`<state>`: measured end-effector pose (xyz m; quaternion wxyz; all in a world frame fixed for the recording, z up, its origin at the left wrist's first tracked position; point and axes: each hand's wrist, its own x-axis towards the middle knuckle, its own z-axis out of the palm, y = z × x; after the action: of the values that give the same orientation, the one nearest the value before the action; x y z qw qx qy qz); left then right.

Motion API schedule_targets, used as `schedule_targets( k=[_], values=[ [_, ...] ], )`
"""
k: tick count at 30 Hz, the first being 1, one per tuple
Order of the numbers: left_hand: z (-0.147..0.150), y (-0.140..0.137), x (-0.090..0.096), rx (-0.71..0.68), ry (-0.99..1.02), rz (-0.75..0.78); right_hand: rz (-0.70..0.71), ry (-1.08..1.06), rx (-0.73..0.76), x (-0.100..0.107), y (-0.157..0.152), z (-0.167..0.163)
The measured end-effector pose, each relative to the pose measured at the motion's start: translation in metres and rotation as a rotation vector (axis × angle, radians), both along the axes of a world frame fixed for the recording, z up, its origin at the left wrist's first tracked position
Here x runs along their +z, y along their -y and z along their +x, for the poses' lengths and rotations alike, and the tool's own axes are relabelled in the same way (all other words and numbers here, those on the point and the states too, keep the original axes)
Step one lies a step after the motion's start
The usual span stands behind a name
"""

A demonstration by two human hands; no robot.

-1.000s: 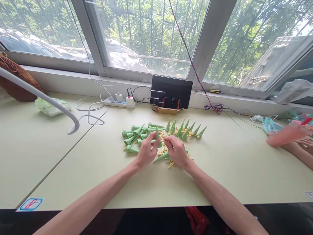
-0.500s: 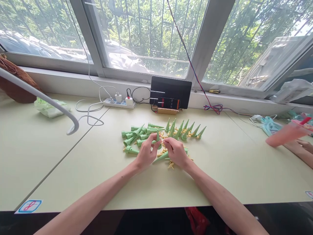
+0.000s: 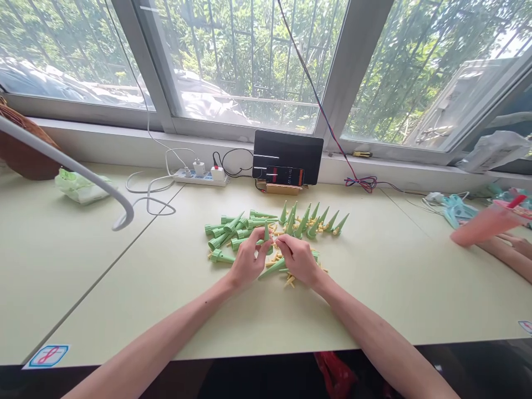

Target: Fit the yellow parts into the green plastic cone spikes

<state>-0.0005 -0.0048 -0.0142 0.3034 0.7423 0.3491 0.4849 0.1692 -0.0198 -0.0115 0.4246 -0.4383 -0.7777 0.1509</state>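
Note:
My left hand point(image 3: 248, 259) is closed around a green plastic cone spike point(image 3: 266, 230), its tip pointing up. Close beside it, my right hand point(image 3: 300, 259) is pinched at the spike's side; whatever sits between those fingertips is too small to make out. Left of the hands lies a heap of green cone spikes point(image 3: 233, 223) with ribbed caps. More green spikes point(image 3: 305, 219) stand tip-up behind my right hand, with yellow bits at their bases. Small yellow pegs point(image 3: 290, 281) are scattered under and between my hands. Another green spike point(image 3: 272, 269) lies below them, partly covered by my right hand.
A phone point(image 3: 285, 175) leans on a black tablet point(image 3: 288, 149) by the window. Left of it are a power strip point(image 3: 200, 177) and white cables. A pink drink cup point(image 3: 482, 224) stands at right beside another person's arm point(image 3: 505, 252). A white curved bar point(image 3: 78, 166) crosses the left side.
The view has shifted very slightly. Both hands keep nearly the same pose around the green spike, and the spikes and pegs on the table lie as before.

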Motion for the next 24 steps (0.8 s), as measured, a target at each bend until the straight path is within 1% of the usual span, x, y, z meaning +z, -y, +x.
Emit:
schedule_targets(
  k=[6,14,24],
  values=[
    [0.0014,0.0008,0.0020,0.013,0.008,-0.005,0.014,-0.036,-0.011,0.0026,0.0009,-0.0021],
    [0.0008,-0.0025,0.0009,0.093,0.041,-0.039,0.056,-0.059,-0.028,-0.0009,-0.0005,-0.0021],
    [0.0016,-0.0006,-0.0013,0.031,0.045,-0.023,0.064,-0.094,-0.022,-0.0027,-0.0026,-0.0016]
  ],
)
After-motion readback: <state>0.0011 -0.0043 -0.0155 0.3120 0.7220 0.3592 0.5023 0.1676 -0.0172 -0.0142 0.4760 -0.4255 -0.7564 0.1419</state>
